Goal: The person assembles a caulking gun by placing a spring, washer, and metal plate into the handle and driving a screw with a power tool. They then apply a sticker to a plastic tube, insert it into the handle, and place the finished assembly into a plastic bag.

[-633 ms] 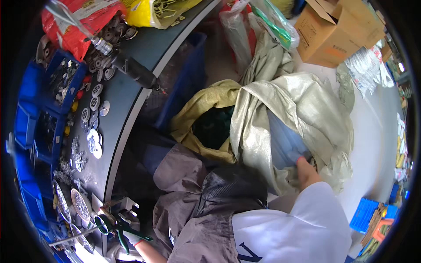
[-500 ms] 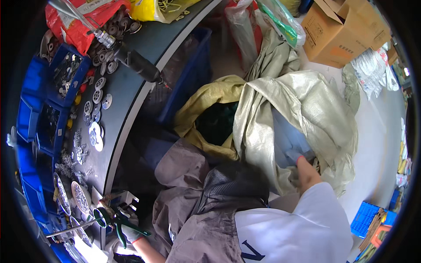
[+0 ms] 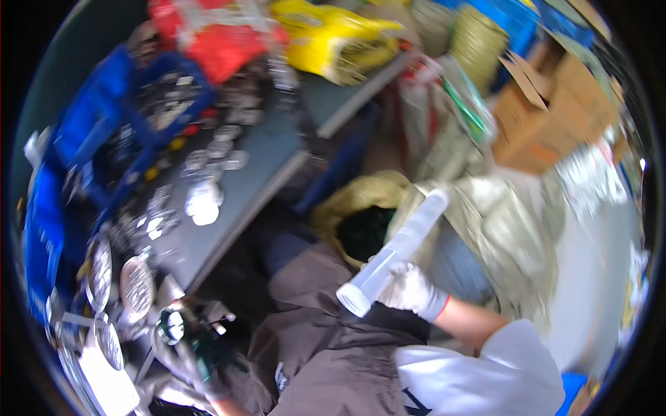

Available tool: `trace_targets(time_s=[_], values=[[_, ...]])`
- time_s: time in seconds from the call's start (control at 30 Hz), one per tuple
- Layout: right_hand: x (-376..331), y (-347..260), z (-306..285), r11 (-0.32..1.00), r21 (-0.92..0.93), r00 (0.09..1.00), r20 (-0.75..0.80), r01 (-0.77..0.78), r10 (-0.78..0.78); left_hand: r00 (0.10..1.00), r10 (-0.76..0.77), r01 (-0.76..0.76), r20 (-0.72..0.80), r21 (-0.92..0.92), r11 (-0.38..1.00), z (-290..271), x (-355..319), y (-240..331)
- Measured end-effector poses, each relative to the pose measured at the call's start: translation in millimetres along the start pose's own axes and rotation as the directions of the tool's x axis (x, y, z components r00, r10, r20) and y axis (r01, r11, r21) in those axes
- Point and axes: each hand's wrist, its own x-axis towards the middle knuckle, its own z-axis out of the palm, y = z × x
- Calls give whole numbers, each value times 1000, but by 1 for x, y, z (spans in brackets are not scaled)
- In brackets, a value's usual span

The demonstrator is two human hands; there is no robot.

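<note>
My right hand (image 3: 409, 288), in a pale glove with a red-edged cuff, is wrapped round a long translucent white plastic tube (image 3: 402, 251). The tube slants above my lap, its wider, flanged end toward me. Behind it an opened pale woven sack (image 3: 517, 215) has bluish-clear contents inside. At lower left, my gloved left hand (image 3: 182, 366) is closed round a dark green tool (image 3: 204, 352) with a round ring at one end. Motion blur smears this hand, and its fingers are partly hidden. Dish-like round containers (image 3: 137, 290) of small shiny parts stand beside it.
A grey bench (image 3: 246, 191) on the left carries metal discs (image 3: 205, 201), blue bins (image 3: 90, 135), a red bag (image 3: 208, 41) and a yellow bag (image 3: 319, 38). A yellowish sack (image 3: 371, 186) with dark contents stands by my knees. Beyond is a cardboard box (image 3: 555, 132).
My right hand has come up out of the pale sack and now holds the tube over my lap. My left hand still holds the green tool. The whole view has swung leftward.
</note>
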Motion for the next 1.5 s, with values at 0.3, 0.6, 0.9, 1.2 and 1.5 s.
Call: trace_targets(time_s=[0.3,0.6,0.9,1.2,1.5], values=[[75,62,317,814,-381,300,916,439,267,976,-4,33,217,-132,991,33,34,12],[154,186,413,372,-731,522,674,572,523,992,6,1,128,-62,998,24,30,1],[165,200,274,580,-735,778,574,352,256,987,94,-63,130,-223,973,11,48,39],[115,163,315,866,-494,-94,869,-83,487,316,25,812,948,-284,511,-30,25,124],[115,149,224,737,-587,867,498,335,3,978,185,-207,98,348,914,14,42,121]])
